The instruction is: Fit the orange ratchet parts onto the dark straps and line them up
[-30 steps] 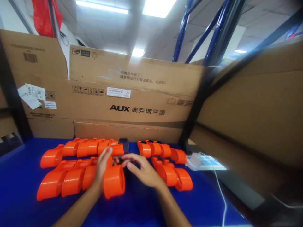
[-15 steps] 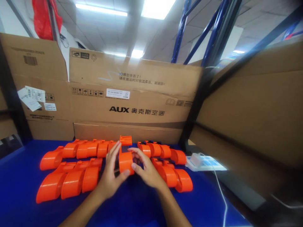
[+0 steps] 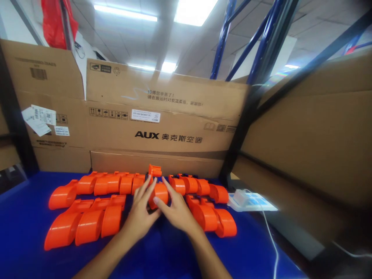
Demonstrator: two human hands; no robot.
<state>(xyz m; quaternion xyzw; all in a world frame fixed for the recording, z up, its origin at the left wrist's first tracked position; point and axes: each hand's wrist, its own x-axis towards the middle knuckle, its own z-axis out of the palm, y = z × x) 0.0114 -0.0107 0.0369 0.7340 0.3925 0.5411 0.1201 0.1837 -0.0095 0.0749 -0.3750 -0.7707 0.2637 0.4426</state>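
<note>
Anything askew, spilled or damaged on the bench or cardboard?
No spill or visible damage among the orange pieces. Only oddity: at left on the cardboard, one white paper label slants down to the right, out of line with the printing around it.

The left hand [image 3: 141, 215] and right hand [image 3: 177, 211] are bare, with long, slim fingers; narrow wrists [image 3: 190, 228] widen smoothly into forearms [image 3: 104, 252], bare as far as they show.
</note>
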